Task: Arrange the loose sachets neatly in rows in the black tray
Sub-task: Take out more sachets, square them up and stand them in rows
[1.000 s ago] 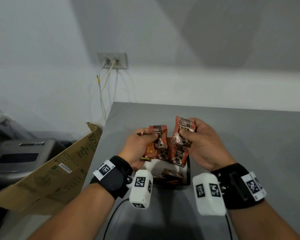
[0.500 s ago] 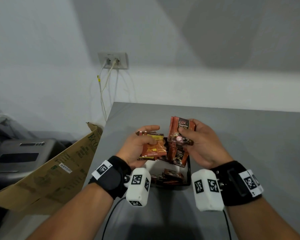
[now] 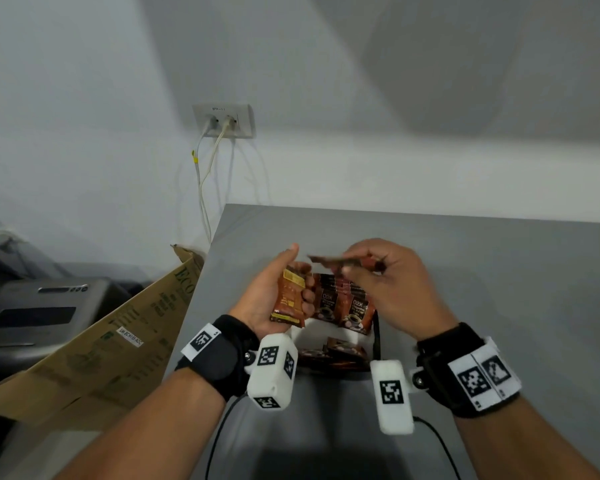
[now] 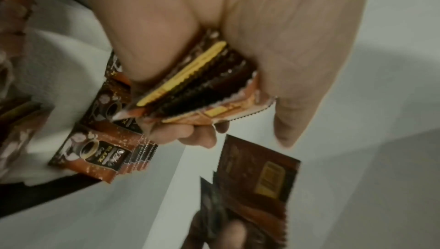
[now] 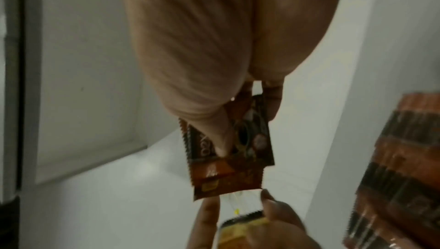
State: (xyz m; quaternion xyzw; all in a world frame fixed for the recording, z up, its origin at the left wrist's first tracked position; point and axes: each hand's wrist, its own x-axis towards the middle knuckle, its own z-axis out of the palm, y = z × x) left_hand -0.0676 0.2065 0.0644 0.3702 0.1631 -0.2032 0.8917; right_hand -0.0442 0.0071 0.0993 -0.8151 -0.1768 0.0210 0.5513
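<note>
Two bundles now, both above the black tray on the tabletop. Left hand curled round a stack of sachets, label side up. Right hand pinching a couple of sachets, turned flat and edge-on where a second ago held upright, faces showing. Probably squaring them for merging. Rows in tray only partly filled.

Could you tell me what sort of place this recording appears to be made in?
Probably a plain office or storeroom: a bare grey table, a white wall socket with two cables, and a folded brown cardboard box beside a grey machine.
</note>
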